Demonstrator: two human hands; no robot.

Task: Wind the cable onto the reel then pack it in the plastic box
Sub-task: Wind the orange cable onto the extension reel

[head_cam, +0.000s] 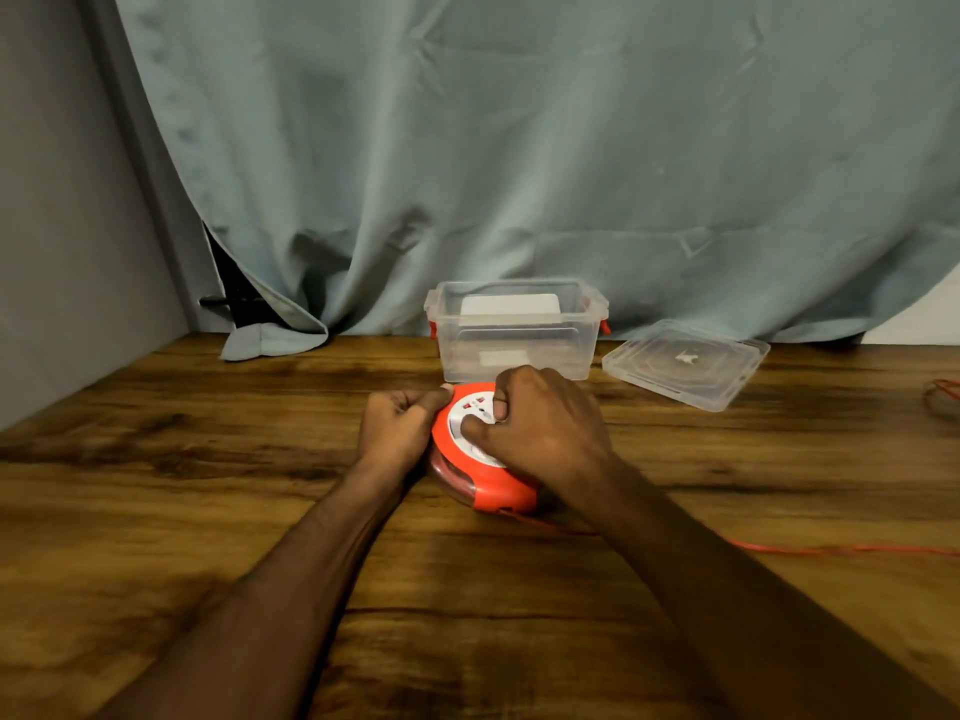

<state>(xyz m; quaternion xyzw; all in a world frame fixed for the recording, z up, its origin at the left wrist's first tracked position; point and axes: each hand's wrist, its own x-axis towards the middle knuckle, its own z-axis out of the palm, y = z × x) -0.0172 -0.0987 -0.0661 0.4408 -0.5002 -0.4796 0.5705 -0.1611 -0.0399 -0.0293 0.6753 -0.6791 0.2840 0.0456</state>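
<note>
While both bare forearms reach in over the wooden table [208, 459], the orange reel [480, 483] sits flat on the tabletop, just in front of the clear plastic box [514, 345]. Left hand [397, 426]: curled into a loose fist against the reel's left edge, thumb tip touching the orange rim; whether it truly clamps the housing, I cannot tell. Right hand [545, 428]: laid over the white socket face, fingers bent, thumb and forefinger pressed down on the white centre. Orange cable [831, 550]: leaves the reel at its near side and trails right across the table to the frame edge; a further loop of it shows at the far right edge. Box: open, upright, orange clips at both ends. Its transparent lid [685, 363] lies flat to the right, just beside the box. Pale grey-green curtain [519, 148] hangs behind everything.
</note>
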